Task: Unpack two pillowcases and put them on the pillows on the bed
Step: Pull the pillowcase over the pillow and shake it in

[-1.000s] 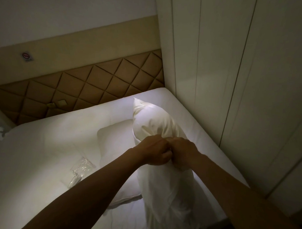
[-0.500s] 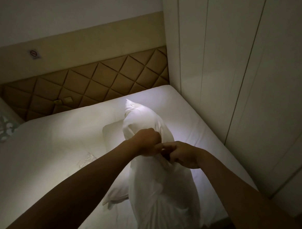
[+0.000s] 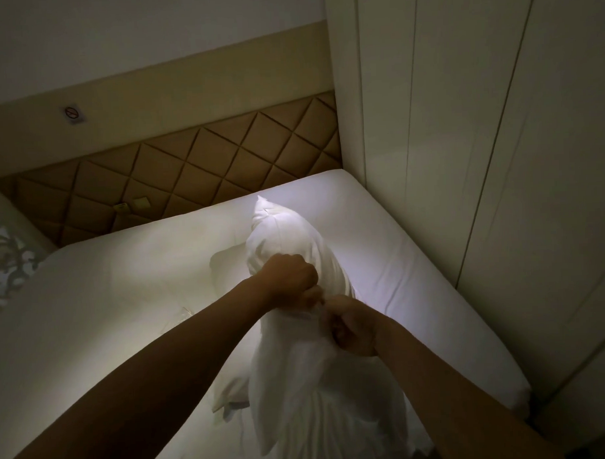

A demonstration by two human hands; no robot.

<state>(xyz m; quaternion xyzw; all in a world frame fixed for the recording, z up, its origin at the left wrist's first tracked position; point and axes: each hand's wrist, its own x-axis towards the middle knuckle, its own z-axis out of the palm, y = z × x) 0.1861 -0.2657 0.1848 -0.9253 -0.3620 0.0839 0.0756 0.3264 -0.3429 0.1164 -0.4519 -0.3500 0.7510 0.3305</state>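
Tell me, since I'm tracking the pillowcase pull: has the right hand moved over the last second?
Yes. Measured against the quilted headboard, the right hand has come down and nearer the camera, gripping the pillowcase below the left hand.

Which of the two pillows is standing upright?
The nearer pillow, gripped at its middle by the left hand and right hand. The other pillow lies flat on the bed behind it.

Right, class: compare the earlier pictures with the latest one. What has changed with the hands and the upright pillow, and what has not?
The right hand has drawn down the pillowcase towards the person, parting from the left hand, which sits slightly higher. Both keep gripping the fabric. The pillow stays upright; the other pillow and the plastic wrapper lie unmoved.
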